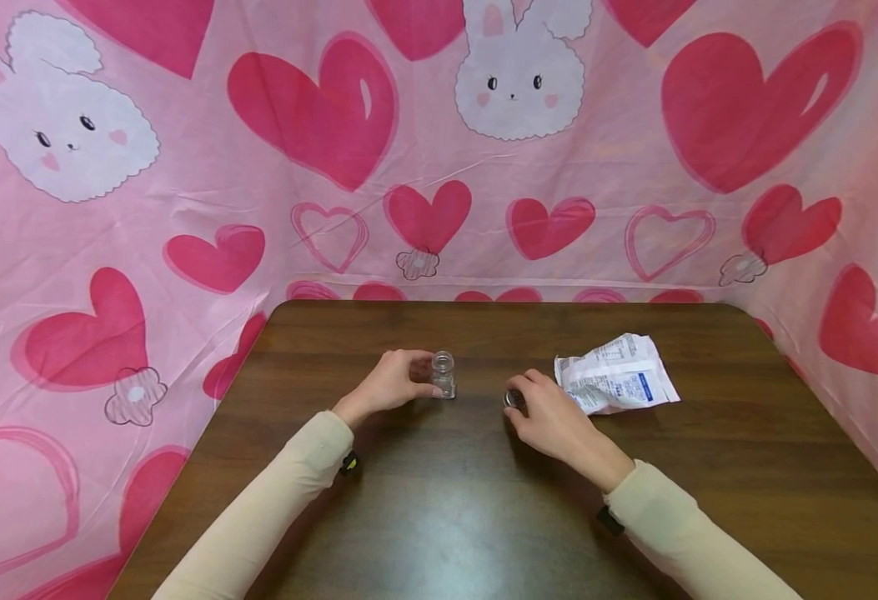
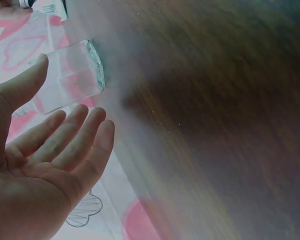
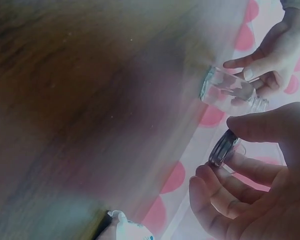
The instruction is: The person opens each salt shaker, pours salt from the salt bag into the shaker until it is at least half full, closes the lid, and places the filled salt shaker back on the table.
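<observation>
A small clear glass jar (image 1: 444,379) with a bare, lidless neck stands upright on the brown table. My left hand (image 1: 392,381) is at its left side, thumb near the base and fingers behind. In the left wrist view the fingers are loosely extended beside the jar (image 2: 75,77), and the thumb overlaps its edge; firm contact cannot be told. To the right, my right hand (image 1: 551,417) pinches a round metal lid (image 3: 223,148) between thumb and fingers. The lid is tilted on edge and apart from the jar.
A white printed packet (image 1: 614,377) lies just beyond the right hand, partly covered by it. The wooden table (image 1: 439,508) meets a pink cloth (image 1: 476,287) with hearts and rabbits at its back and sides. A few tiny pale specks dot the tabletop.
</observation>
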`<action>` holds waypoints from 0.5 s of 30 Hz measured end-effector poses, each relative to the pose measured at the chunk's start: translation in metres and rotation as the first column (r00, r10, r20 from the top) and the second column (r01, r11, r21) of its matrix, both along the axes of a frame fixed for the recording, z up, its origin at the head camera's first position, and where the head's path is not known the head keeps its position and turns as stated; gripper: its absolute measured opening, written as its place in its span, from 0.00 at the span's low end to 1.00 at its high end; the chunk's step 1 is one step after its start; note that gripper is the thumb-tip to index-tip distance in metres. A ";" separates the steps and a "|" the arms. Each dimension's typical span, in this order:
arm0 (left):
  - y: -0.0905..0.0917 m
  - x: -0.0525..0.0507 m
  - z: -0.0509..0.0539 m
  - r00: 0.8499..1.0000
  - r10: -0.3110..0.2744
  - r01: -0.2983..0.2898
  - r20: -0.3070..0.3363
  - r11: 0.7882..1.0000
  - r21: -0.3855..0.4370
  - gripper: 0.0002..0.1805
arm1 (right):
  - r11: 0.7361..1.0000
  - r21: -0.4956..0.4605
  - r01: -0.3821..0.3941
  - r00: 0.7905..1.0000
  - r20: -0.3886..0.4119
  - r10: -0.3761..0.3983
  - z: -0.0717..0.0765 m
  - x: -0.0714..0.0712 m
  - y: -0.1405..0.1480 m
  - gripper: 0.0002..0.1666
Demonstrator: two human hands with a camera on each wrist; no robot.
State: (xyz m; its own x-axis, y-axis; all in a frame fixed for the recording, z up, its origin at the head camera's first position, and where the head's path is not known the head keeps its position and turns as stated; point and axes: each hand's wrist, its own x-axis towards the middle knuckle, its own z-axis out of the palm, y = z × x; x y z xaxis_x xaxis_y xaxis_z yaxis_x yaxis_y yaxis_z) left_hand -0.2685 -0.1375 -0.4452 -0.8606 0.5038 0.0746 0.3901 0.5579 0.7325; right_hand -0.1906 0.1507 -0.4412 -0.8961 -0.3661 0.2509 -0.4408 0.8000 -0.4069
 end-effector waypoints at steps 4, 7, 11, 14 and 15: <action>0.001 0.000 0.000 1.000 0.003 -0.003 0.000 1.000 -0.002 0.25 | 1.000 0.003 0.004 1.000 0.012 -0.005 -0.001 0.002 0.002 0.20; 0.002 0.000 -0.001 1.000 0.008 -0.008 0.001 1.000 -0.007 0.27 | 1.000 0.009 0.003 1.000 0.015 -0.003 -0.001 0.004 0.003 0.20; 0.002 0.000 -0.001 1.000 0.010 -0.010 0.003 1.000 -0.013 0.28 | 1.000 0.016 -0.001 1.000 0.024 0.000 0.000 0.007 0.005 0.21; 0.002 0.000 -0.001 1.000 0.007 -0.007 0.006 1.000 -0.015 0.28 | 1.000 0.014 0.008 0.998 0.056 -0.009 0.001 0.010 0.008 0.22; 0.002 0.000 -0.001 1.000 0.005 -0.005 0.006 1.000 -0.017 0.28 | 1.000 0.014 0.014 0.997 0.072 -0.015 0.001 0.011 0.009 0.22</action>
